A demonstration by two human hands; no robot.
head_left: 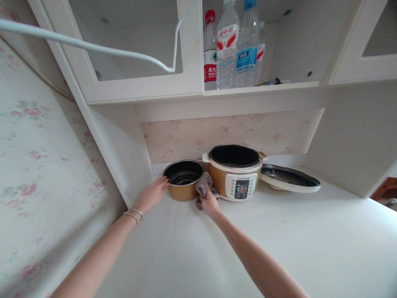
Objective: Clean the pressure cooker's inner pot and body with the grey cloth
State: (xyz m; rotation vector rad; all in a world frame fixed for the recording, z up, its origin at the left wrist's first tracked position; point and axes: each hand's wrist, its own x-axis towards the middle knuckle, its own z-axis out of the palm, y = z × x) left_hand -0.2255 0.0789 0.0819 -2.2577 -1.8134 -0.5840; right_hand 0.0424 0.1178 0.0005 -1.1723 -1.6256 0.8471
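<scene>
Head view:

- Left hand (151,193): fingers extended and nearly flat, tips resting against the left outer wall of the inner pot (183,180). Nothing is grasped; the hand steadies or touches only. Two thin bangles (133,214) sit on the wrist.
- Right hand (210,203): fingers curled closed around a grey cloth (203,187), which bunches upward out of the fist.
- Cloth: lies in the gap between the inner pot and the rice cooker (235,173), pressed against or just beside the cooker's left wall; whether it also touches the pot's right wall cannot be told.
- Inner pot: gold outside, dark inside, upright on the countertop (192,248), mouth up. It stands directly ahead of the left fingertips and to the left of the right fist. The left hand is the nearer one. Interior shows only dark ribbed lining; no contents visible.
- Rice cooker: upright, lid off, just right of the right fist, control panel facing the wearer. Its cavity is dark, with nothing seen inside.
- Lid (290,179): lies flat, inner side up, beyond the cooker, well apart from both hands.
- Water bottles (235,45): upright on the shelf above and beyond the fingers, in the open cabinet compartment.
- White cable (93,46): crosses in front of the cabinet, high above the left hand.
</scene>
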